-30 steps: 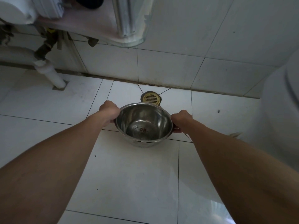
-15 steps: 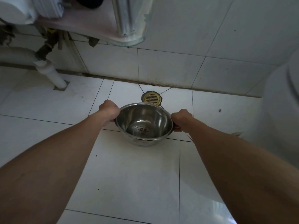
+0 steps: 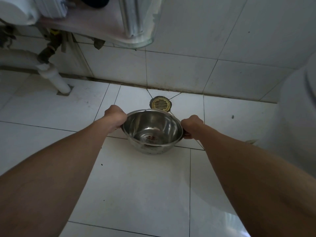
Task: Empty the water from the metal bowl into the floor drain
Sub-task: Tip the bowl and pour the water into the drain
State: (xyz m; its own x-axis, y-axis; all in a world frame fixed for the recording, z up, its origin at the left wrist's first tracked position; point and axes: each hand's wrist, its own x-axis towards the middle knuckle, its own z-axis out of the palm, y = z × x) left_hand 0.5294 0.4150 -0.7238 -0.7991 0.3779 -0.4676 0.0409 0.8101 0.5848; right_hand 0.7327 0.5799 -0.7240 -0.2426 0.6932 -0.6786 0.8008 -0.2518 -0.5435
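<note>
A white plastic waste pipe (image 3: 54,77) stands far left. The left hand (image 3: 114,115) and right hand (image 3: 191,126) curl closed around opposite rims of a shiny round metal bowl (image 3: 152,130), held just short of the round brass floor drain (image 3: 161,104). Best tipped slowly away, far rim over the grate.

one metal bowl (image 3: 152,130), one floor drain (image 3: 160,104), two hands.

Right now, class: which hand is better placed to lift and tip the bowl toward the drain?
Neither alone. The left hand and right hand grip opposite rims of the metal bowl, with the floor drain straight ahead, so both should tip together.
</note>
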